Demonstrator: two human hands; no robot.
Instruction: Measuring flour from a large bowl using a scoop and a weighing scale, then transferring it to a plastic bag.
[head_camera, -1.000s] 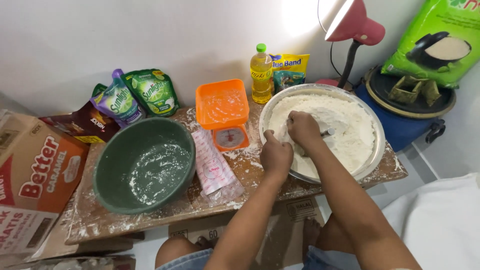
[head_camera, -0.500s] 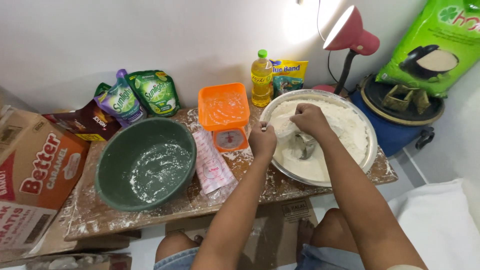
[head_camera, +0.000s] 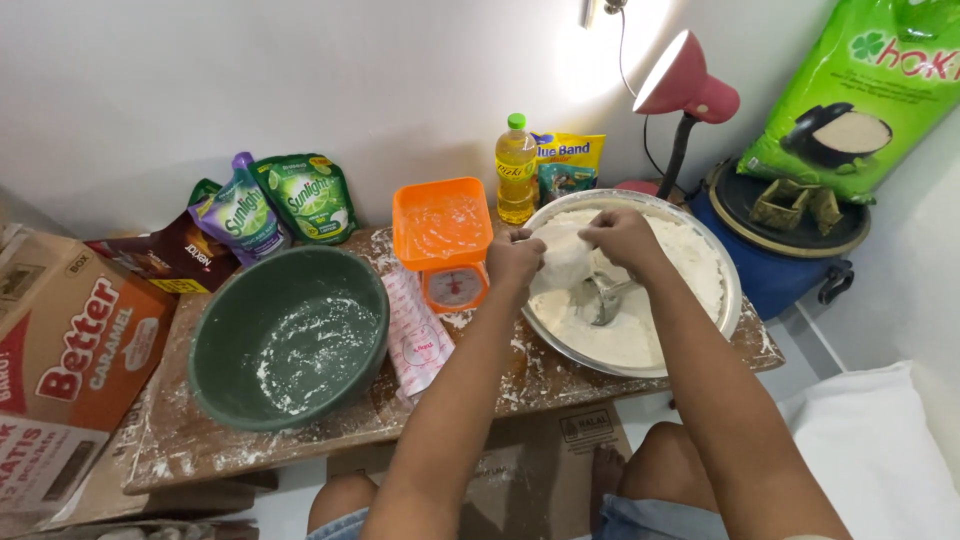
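A wide metal bowl (head_camera: 725, 320) full of white flour stands at the right of the floury wooden table (head_camera: 200, 440). My left hand (head_camera: 513, 258) and my right hand (head_camera: 622, 236) are raised over the bowl's near-left part. Together they grip a white, floury lump or bag (head_camera: 563, 258) between them; I cannot tell which it is. Below the hands a metal scoop (head_camera: 600, 298) lies in the flour.
An orange kitchen scale (head_camera: 445, 240) stands left of the bowl, with a flat pink-printed packet (head_camera: 415, 335) in front of it. Further left is a flour-dusted green bowl (head_camera: 285, 335). Pouches, an oil bottle (head_camera: 515, 170), a red lamp (head_camera: 685, 90), and a cardboard box (head_camera: 70, 340) surround the table.
Both hands have risen from the flour and the bowl's rim and come together on the white lump, lifting it over the bowl. The scoop now lies uncovered.
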